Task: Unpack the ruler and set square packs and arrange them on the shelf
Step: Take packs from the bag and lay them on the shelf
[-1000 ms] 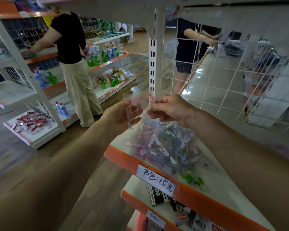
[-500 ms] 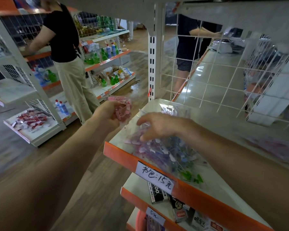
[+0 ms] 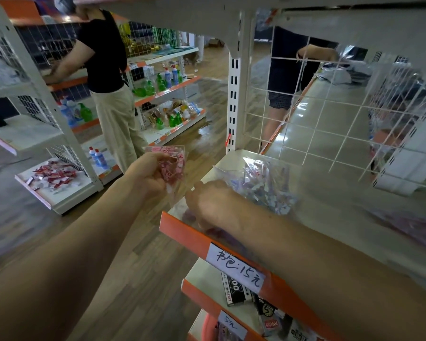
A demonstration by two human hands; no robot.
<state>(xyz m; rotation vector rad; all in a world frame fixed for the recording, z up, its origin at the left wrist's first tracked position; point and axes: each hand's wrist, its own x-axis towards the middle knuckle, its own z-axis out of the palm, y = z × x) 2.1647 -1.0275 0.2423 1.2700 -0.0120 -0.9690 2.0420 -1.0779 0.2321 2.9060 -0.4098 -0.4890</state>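
Observation:
My left hand (image 3: 148, 175) is closed around a small pink ruler pack (image 3: 171, 166), held in the air just left of the shelf corner. A large clear bag (image 3: 263, 185) full of pastel ruler and set square packs lies on the white shelf (image 3: 330, 212). My right hand (image 3: 207, 205) reaches down at the bag's near end by the shelf's orange front edge (image 3: 182, 230). Its fingers curl into the plastic, and I cannot tell what they grip.
A white wire grid (image 3: 317, 119) backs the shelf, and an upright post (image 3: 234, 89) stands at its far left corner. A handwritten price label (image 3: 236, 267) sticks on the orange edge. Boxes sit on the lower shelf (image 3: 239, 289). A person in black (image 3: 103, 70) works at the left shelving.
My left hand pulled a pink pack away from the bag's mouth to the left. My right hand let go of the bag's top and dropped toward the shelf's front edge.

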